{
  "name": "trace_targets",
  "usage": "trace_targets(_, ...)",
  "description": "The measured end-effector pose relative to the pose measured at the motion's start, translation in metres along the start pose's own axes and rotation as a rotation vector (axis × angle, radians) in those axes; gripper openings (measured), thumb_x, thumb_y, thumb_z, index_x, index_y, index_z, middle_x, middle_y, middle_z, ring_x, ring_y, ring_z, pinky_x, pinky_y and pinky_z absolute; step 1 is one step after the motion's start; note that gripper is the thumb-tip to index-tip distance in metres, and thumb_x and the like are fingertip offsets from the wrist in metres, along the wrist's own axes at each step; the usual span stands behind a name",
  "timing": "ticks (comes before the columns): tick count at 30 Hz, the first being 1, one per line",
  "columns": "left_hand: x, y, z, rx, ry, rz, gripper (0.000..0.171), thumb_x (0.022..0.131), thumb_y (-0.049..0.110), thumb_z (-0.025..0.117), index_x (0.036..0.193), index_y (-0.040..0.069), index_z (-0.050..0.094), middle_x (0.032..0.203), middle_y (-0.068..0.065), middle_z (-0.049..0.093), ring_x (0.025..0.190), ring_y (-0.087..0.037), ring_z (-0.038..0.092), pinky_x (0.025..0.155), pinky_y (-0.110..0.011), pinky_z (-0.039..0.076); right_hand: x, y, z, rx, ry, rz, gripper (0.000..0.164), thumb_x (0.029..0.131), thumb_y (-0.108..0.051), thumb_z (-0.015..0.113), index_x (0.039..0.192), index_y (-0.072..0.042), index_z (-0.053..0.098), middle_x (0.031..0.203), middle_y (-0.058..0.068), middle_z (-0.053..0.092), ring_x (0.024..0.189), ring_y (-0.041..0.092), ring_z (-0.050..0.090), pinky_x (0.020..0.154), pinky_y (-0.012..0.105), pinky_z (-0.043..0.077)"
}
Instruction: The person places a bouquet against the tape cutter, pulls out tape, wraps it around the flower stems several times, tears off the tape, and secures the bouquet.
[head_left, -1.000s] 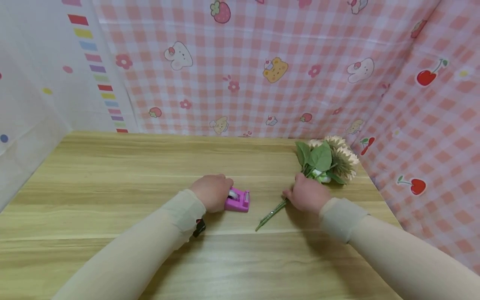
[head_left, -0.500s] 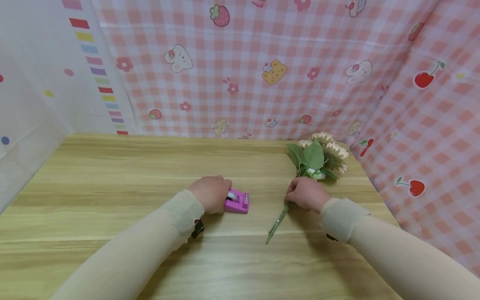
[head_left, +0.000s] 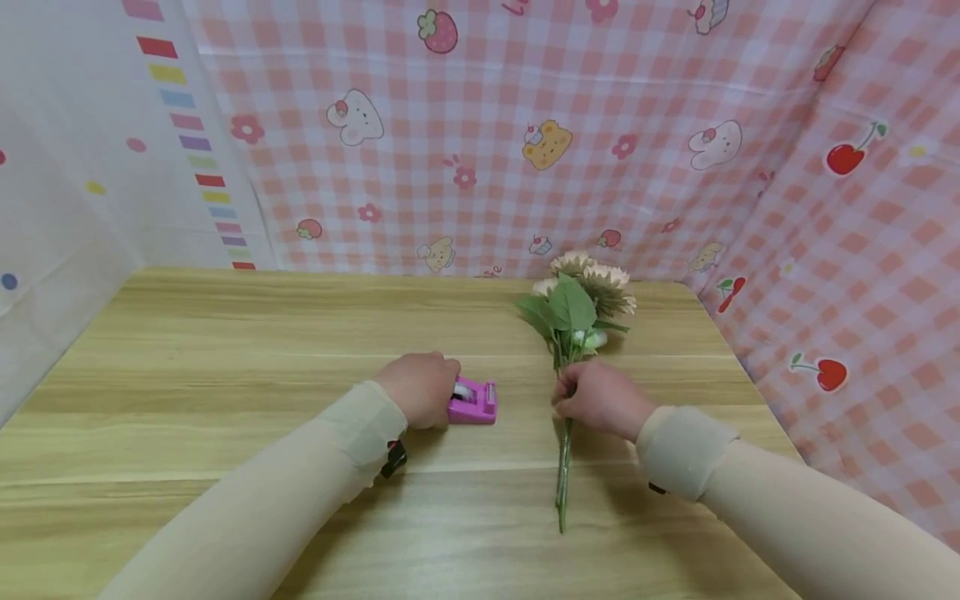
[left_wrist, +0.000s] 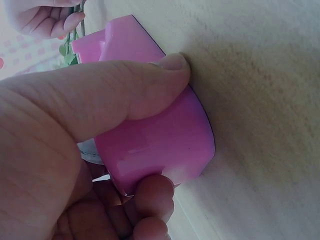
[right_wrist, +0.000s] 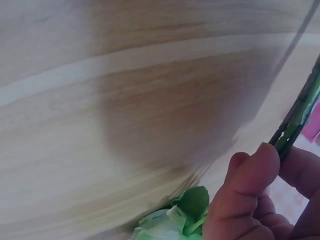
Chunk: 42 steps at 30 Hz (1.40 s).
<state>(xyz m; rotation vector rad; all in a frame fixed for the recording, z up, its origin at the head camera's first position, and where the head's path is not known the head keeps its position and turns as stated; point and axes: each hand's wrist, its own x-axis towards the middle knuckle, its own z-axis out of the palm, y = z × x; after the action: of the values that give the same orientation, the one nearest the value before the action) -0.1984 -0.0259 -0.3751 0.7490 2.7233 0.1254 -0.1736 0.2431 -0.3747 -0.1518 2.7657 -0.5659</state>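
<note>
A pink tape dispenser (head_left: 474,405) sits on the table, a roll of tape partly visible in it. My left hand (head_left: 420,388) grips its left end; in the left wrist view the thumb lies along one side of the tape dispenser (left_wrist: 160,145) and the fingertips curl at its other side. To the right, my right hand (head_left: 606,400) pinches the stems of a bouquet of flowers (head_left: 573,308), with pale pink blooms pointing to the back wall and green stems hanging toward me. The right wrist view shows the stems (right_wrist: 300,112) between thumb and fingers, and a whitish-green flower (right_wrist: 170,222) below.
The wood-grain table (head_left: 262,350) meets a pink checked cloth wall (head_left: 465,133) at the back. Another checked cloth (head_left: 862,275) bounds the right side, and a white cloth (head_left: 67,167) the left.
My right hand has brought the bouquet leftward and turned it from slanting to nearly straight, stems pointing at me. The left hand has stayed on the tape dispenser.
</note>
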Motion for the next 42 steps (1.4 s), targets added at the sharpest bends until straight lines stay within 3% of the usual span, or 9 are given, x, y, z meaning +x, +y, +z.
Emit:
trace_targets(17, 0.001, 0.001, -0.002, -0.001, -0.013, -0.011, 0.051, 0.080, 0.016, 0.085, 0.124, 0.005, 0.064, 0.104, -0.009, 0.067, 0.087, -0.022, 0.061, 0.087, -0.041, 0.059, 0.002, -0.020, 0.011, -0.075, -0.026, -0.092, 0.010, 0.089, -0.013, 0.080, 0.095, -0.015, 0.072, 0.090, -0.002, 0.071, 0.082, 0.016, 0.060, 0.082, 0.037, 0.054)
trace_targets(42, 0.000, 0.002, -0.002, 0.004, -0.012, -0.013, 0.050, 0.080, 0.016, 0.085, 0.123, 0.004, 0.064, 0.107, -0.011, 0.068, 0.091, -0.023, 0.063, 0.092, -0.043, 0.059, 0.021, -0.028, 0.021, -0.032, -0.020, -0.041, 0.006, 0.096, -0.013, 0.075, 0.101, -0.015, 0.072, 0.098, 0.001, 0.073, 0.089, 0.018, 0.064, 0.092, 0.043, 0.056)
